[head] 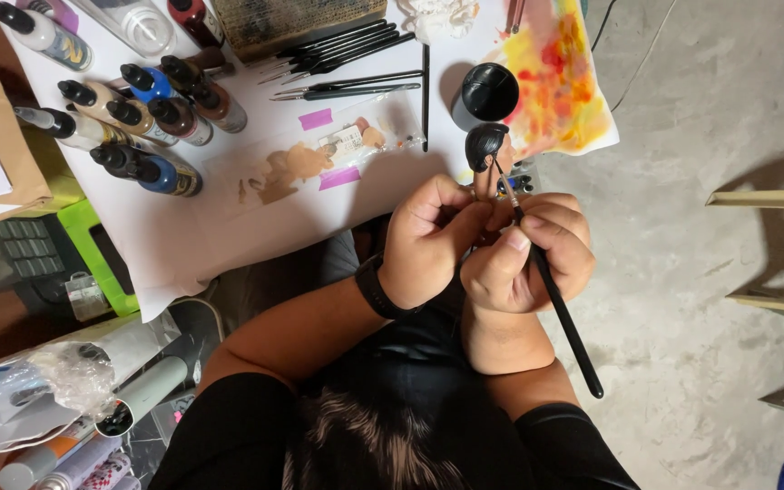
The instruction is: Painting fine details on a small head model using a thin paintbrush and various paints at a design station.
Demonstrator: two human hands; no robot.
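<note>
Table (pixel 229 245): white sheet over it, running from the top left of your view down to a near edge just above your wrists.
Painted paper (pixel 560 82): yellow, orange and red washes, lying at the table's right edge with one corner hanging past it.
Bottles (pixel 138 118): a cluster of small black-capped paint bottles lying on their sides toward the table's left edge.
Spare brushes (pixel 347 45): a row of black-handled ones near the far edge, between the bottles and the painted paper.
Palette strip (pixel 306 163): clear plastic with tan smears and two pink tape tabs, mid-table (just left of your hands).
Black cap (pixel 489 91): round, resting on the left edge of the painted paper.
Left hand (pixel 428 240): fingers curled shut around a thin stick, black band on the wrist, held just off the table's near right corner.
Small head (pixel 485 145): black-haired piece on top of that stick, raised over the table's right edge.
Right hand (pixel 528 254): fingers pinched closed on a brush, pressed against your left hand.
Brush (pixel 551 290): black handle slanting down past your right wrist, tip touching the small head.
</note>
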